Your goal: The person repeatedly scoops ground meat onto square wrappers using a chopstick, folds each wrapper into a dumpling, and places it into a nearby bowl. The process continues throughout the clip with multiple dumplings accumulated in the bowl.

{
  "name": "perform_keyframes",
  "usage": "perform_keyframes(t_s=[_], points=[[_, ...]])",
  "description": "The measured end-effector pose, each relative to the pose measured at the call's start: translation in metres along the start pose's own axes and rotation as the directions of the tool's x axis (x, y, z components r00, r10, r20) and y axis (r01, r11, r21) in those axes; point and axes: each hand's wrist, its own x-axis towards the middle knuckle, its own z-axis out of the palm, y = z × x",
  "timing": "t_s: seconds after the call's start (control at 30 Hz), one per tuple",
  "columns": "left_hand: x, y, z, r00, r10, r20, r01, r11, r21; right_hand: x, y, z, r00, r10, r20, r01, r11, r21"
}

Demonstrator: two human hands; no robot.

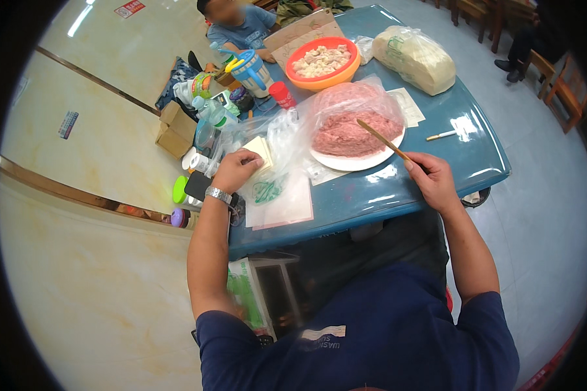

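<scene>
My right hand [429, 178] grips a slim wooden spatula [379, 137], its tip over the minced meat. The pink minced meat [354, 134] is heaped on a white plate [359, 165], with a clear plastic bag [323, 115] draped partly over it. At the left, my left hand [237, 170] has its thumb and curled fingers on a small stack of pale square dough wrappers [259, 149]. Its fingertips are partly hidden. Beneath that hand, a clear plastic bag with green print [266, 189] lies over white sheets [286, 210].
Beyond the meat stand an orange-red bowl [357, 66] of chopped pieces and a large bagged pale block [416, 61]. Bottles, a blue tumbler [252, 73] and a cardboard box [176, 129] crowd the left side. A pen [441, 135] lies right. Another person [247, 32] sits across.
</scene>
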Motion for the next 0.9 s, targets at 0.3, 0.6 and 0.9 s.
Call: perform_keyframes(t_s=[0.3,0.6,0.9], points=[[0.001,-0.001,-0.001,0.991,-0.129,-0.018,0.127,0.989,-0.077,0.0,-0.007,0.0,1.0,0.01,0.006,-0.01,1.0,-0.013],[0.004,-0.029,-0.004,0.985,-0.16,-0.066,0.135,0.947,-0.292,0.001,-0.008,0.001,1.0,-0.001,0.021,0.002,0.999,-0.048],[-0.033,-0.03,-0.016,0.619,-0.459,-0.637,-0.609,0.232,-0.759,0.016,-0.027,-0.032,0.926,-0.217,0.309,0.345,0.818,-0.461]])
